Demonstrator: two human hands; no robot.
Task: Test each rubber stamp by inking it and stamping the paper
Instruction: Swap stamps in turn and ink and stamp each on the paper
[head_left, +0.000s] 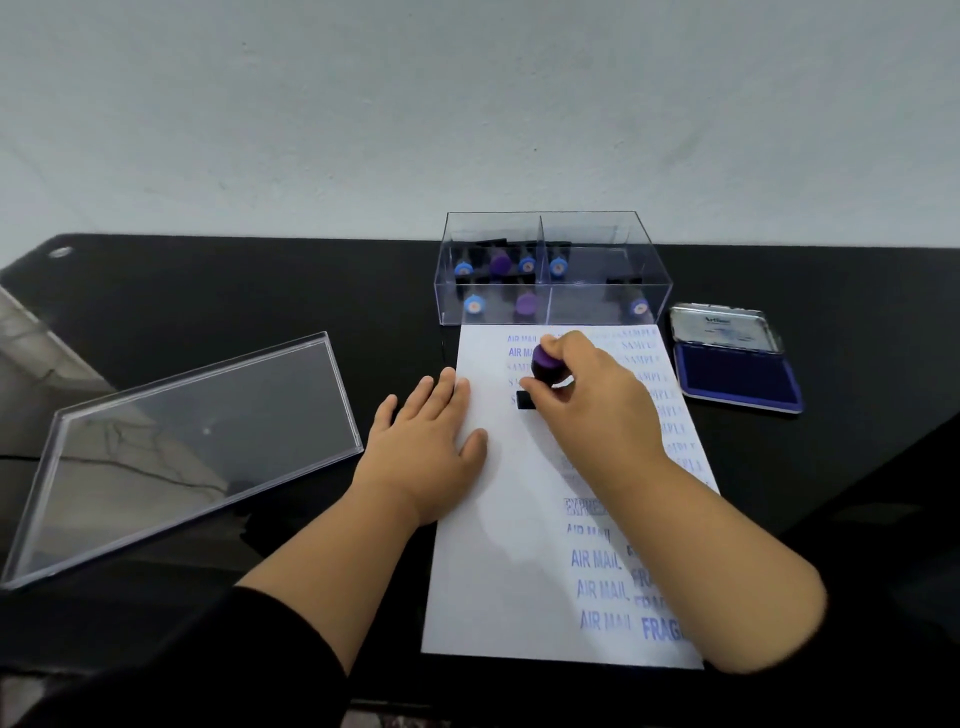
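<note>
A purple-topped rubber stamp (543, 370) is gripped by the curled fingers of the right hand (582, 387) and pressed onto the far part of the paper (498, 545), which is held flat on the black table (260, 291) by the straight, spread fingers of the left hand (426, 441), with the open ink pad (737, 376) lying to the right

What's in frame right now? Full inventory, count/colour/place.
paper: 1, white with blue prints, centre of table
stamp in use: 1, black with purple cap, on paper's upper part
stored stamps: about 7 visible, blue or purple caps, inside box
box: 1, clear, divided, behind paper
lid: 1, clear, left of paper
ink pad: 1, blue, tin open, right of paper
table: 1, black
wall: pale grey, behind
left hand: flat on paper's left edge
right hand: grip round stamp in use
</note>
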